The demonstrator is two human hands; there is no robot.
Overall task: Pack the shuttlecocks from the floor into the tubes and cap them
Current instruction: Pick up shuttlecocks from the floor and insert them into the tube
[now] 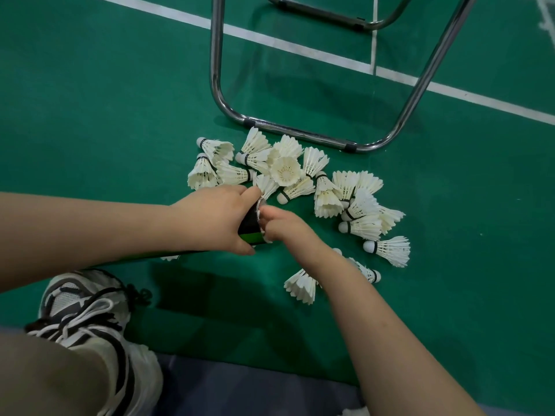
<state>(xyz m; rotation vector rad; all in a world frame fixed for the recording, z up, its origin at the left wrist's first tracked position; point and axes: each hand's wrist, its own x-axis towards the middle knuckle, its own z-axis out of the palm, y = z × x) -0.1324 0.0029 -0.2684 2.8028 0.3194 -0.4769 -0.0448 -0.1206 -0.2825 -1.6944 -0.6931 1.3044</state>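
My left hand (pixel 216 217) grips a black and green tube (pixel 251 228) near its open mouth, which points right. The fingers of my right hand (pixel 283 225) are at the tube's mouth and reach into it; whatever they hold is hidden. Several white feather shuttlecocks (pixel 285 171) lie in a loose pile on the green floor just beyond both hands. More lie to the right (pixel 387 250) and under my right wrist (pixel 300 285). The tube's far end runs back under my left forearm.
A chrome tubular chair frame (pixel 300 135) stands on the floor right behind the pile. White court lines (pixel 300 49) cross the green floor. My left foot in a white and black sneaker (pixel 87 313) is at the lower left.
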